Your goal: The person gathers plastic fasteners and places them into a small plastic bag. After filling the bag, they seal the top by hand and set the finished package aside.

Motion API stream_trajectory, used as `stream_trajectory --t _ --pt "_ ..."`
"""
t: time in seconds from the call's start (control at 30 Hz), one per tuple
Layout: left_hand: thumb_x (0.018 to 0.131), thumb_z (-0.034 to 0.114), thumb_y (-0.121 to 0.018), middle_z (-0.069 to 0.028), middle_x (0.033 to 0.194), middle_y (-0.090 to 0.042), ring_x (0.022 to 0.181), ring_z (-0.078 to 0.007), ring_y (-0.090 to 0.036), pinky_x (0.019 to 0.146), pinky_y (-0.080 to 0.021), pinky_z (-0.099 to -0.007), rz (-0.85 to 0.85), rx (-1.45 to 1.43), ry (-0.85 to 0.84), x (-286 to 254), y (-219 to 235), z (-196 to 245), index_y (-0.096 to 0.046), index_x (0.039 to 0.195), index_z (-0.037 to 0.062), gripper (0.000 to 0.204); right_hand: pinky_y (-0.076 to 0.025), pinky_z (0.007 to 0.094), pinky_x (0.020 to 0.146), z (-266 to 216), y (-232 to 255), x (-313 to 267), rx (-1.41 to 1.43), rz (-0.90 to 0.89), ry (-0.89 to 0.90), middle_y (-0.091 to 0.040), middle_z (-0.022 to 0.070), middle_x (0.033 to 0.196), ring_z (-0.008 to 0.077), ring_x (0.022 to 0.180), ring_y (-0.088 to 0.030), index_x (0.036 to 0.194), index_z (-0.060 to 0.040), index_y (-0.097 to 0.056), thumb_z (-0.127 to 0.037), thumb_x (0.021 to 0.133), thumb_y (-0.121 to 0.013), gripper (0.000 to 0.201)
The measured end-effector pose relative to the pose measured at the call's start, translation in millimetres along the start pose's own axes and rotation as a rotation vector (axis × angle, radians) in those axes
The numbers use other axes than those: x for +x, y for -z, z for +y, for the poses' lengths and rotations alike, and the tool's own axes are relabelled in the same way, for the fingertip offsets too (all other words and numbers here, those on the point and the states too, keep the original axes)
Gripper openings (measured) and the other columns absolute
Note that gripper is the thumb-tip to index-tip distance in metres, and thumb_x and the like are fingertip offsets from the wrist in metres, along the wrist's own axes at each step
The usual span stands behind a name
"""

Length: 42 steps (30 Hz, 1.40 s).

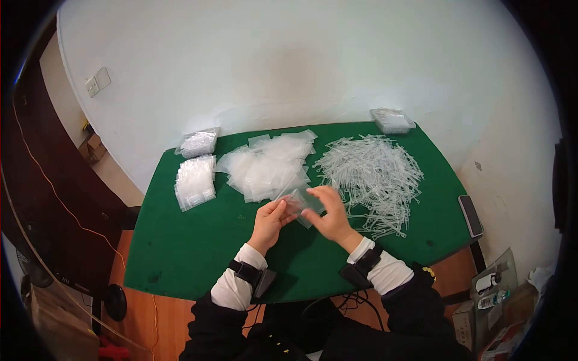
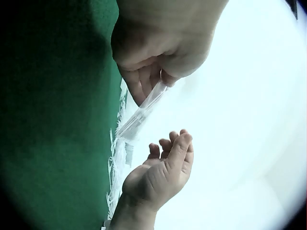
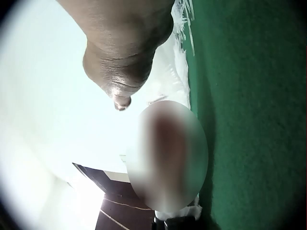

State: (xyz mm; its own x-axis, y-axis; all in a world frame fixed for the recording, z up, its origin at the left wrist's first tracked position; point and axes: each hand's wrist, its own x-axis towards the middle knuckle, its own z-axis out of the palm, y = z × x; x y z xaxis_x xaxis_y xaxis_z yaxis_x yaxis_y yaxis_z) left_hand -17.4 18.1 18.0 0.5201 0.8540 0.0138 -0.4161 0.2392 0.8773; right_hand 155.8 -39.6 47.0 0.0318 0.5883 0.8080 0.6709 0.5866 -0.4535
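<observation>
Over the middle of the green table (image 1: 198, 253), my left hand (image 1: 268, 224) pinches a small clear plastic bag (image 2: 144, 110) between thumb and fingers. The bag slants down from that grip in the left wrist view. My right hand (image 1: 332, 215) is beside the bag, its fingers loosely bent; the left wrist view shows nothing held in it and space between it and the bag. Behind the hands lies a loose heap of flat, translucent bags (image 1: 265, 168). A large pile of thin clear plastic pieces with looped ends (image 1: 376, 174) spreads to the right.
A fanned stack of bags (image 1: 195, 180) lies at the left, with a packed clear bundle (image 1: 198, 143) behind it. Another bundle (image 1: 392, 121) sits at the back right corner. A phone (image 1: 470, 215) lies at the right edge. The white wall (image 1: 289, 72) stands behind the table.
</observation>
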Motion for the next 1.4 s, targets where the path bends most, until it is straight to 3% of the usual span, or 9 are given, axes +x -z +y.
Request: stream_trajectory --t 0.17,0.37,0.5,0.6,0.7,0.87,1.0,1.1,1.4 --pt "0.092 0.014 -0.048 -0.0078 0.108 -0.06 0.099 -0.0164 -0.058 0.084 -0.048 -0.0325 -0.08 0.054 -0.108 -4.1 -11.9 -0.4 -0.052 0.117 0.0006 0.029 -0.044 0.0327 0.086 -4.1 -9.2 -10.1 -0.005 -0.178 0.022 -0.051 0.0177 0.117 0.0272 0.104 -0.053 0.121 -0.0003 -0.048 -0.024 0.078 -0.065 0.052" --pt "0.09 0.012 -0.051 -0.0088 0.114 -0.058 0.103 -0.0179 -0.056 0.087 -0.046 -0.0318 -0.186 0.139 -0.167 -7.6 -17.7 3.8 -0.052 0.117 0.0 0.03 -0.045 0.0325 0.084 13.7 -10.0 -15.3 0.317 -0.17 -0.267 -0.057 0.0136 0.109 0.0252 0.098 -0.057 0.12 0.0025 -0.048 -0.024 0.087 -0.056 0.043" --pt "0.09 0.012 -0.052 -0.0066 0.107 -0.059 0.095 -0.0151 -0.058 0.08 -0.047 -0.0284 -0.091 0.176 -0.158 -4.1 -8.4 4.2 -0.053 0.114 -0.0004 0.028 -0.047 0.0307 0.081 23.1 -16.0 -18.7 0.658 -0.184 -0.581 -0.061 0.0106 0.101 0.0201 0.091 -0.059 0.115 0.004 -0.051 -0.022 0.092 -0.047 0.035" --pt "0.088 0.013 -0.054 -0.0022 0.094 -0.061 0.082 -0.0094 -0.057 0.072 -0.045 -0.0236 0.295 0.267 -0.227 0.7 -3.3 0.4 -0.059 0.107 0.0021 0.022 -0.047 0.0273 0.079 23.8 -19.6 -20.8 1.032 -0.179 -0.816 -0.063 0.009 0.094 0.0152 0.086 -0.06 0.109 0.0042 -0.055 -0.019 0.095 -0.041 0.03" --pt "0.088 0.015 -0.055 -0.0012 0.088 -0.061 0.077 -0.0088 -0.056 0.068 -0.044 -0.0231 0.198 0.275 -0.184 1.2 0.1 -3.7 -0.06 0.103 0.002 0.02 -0.049 0.0266 0.076 14.9 -14.7 -16.0 1.144 -0.171 -0.928 -0.063 0.0072 0.091 0.0122 0.083 -0.06 0.105 0.0027 -0.057 -0.018 0.095 -0.041 0.028" --pt "0.088 0.017 -0.056 -0.0001 0.082 -0.058 0.074 -0.0081 -0.053 0.067 -0.044 -0.023 0.109 0.053 -0.019 -3.3 -5.2 7.1 -0.059 0.1 0.0016 0.019 -0.05 0.0284 0.077 20.8 -16.2 -17.3 1.126 -0.149 -0.9 -0.062 0.0067 0.093 0.0129 0.082 -0.061 0.105 0.0026 -0.056 -0.018 0.095 -0.041 0.028" --pt "0.087 0.016 -0.059 -0.0016 0.081 -0.061 0.071 -0.0087 -0.056 0.064 -0.046 -0.023 0.075 0.209 -0.105 -3.2 -7.5 0.3 -0.061 0.097 0.0005 0.019 -0.048 0.0253 0.07 20.6 -17.5 -17.6 1.105 -0.072 -0.892 -0.062 0.0033 0.085 0.0113 0.075 -0.059 0.099 0.0027 -0.059 -0.019 0.094 -0.045 0.027" --pt "0.086 0.015 -0.059 -0.0015 0.079 -0.06 0.069 -0.0088 -0.056 0.064 -0.046 -0.0228 0.082 0.259 -0.119 -4.0 -6.8 0.2 -0.061 0.095 0.0001 0.018 -0.042 0.0227 0.058 26.1 -18.0 -18.6 0.668 -0.069 -0.72 -0.058 0.0001 0.07 0.0082 0.062 -0.052 0.084 0.0014 -0.061 -0.022 0.092 -0.049 0.028" --pt "0.085 0.013 -0.061 -0.0013 0.076 -0.059 0.065 -0.0081 -0.054 0.06 -0.044 -0.0217 0.046 0.243 -0.091 -4.1 -5.9 1.8 -0.061 0.092 -0.0012 0.016 -0.034 0.0261 0.047 26.7 -11.4 -16.1 0.271 -0.057 -0.484 -0.046 0.0057 0.053 0.0101 0.049 -0.043 0.071 0.0013 -0.053 -0.026 0.091 -0.051 0.033"
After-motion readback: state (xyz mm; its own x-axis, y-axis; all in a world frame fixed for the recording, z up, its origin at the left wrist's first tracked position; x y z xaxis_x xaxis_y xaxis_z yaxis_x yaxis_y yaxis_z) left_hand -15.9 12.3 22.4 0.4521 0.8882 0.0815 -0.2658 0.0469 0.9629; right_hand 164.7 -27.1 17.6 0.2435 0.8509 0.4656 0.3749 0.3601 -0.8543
